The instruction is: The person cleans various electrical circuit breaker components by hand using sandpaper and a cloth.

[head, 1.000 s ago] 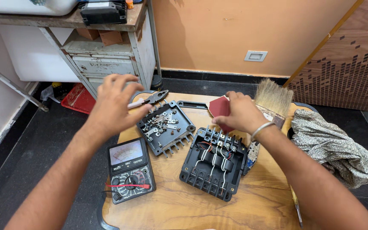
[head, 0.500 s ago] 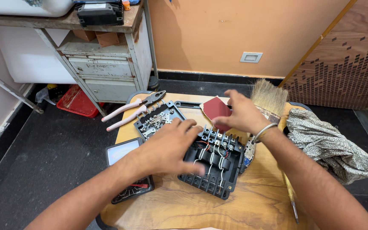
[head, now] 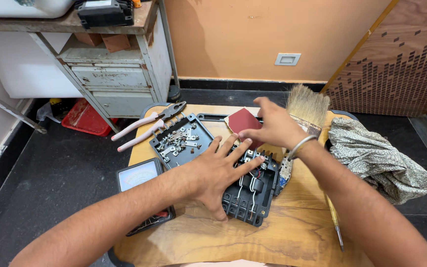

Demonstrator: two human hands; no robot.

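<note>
**Hands on an opened electrical box at a small wooden table**

The left hand (head: 217, 173) is lying flat and open, fingers spread, pressing on the black junction box base (head: 251, 186), which is sitting near the middle of the wooden table (head: 292, 232) with its wiring and metal strips facing up. The right hand (head: 271, 126) is pinching a piece of dark red sandpaper (head: 243, 122) just above the far edge of that box, thumb and fingertips closed on the sheet.

Just left of the box, the black lid (head: 180, 140) is lying open side up and holding loose screws and small metal clips. Pink-handled pliers (head: 147, 125) are resting at the table's far left corner, partly overhanging the edge. An analog multimeter (head: 142, 179) is sitting at the left edge, half hidden under the left forearm. A worn paintbrush (head: 306, 106) is lying behind the right hand, a crumpled patterned cloth (head: 379, 158) is draped off the right side, and a screwdriver (head: 333, 221) is lying along the right forearm.

The risks look modest but real: the forearm could be nudging the multimeter off the edge, a bumped lid would scatter the small parts onto the dark floor, and the overhanging pliers could tip off.
</note>
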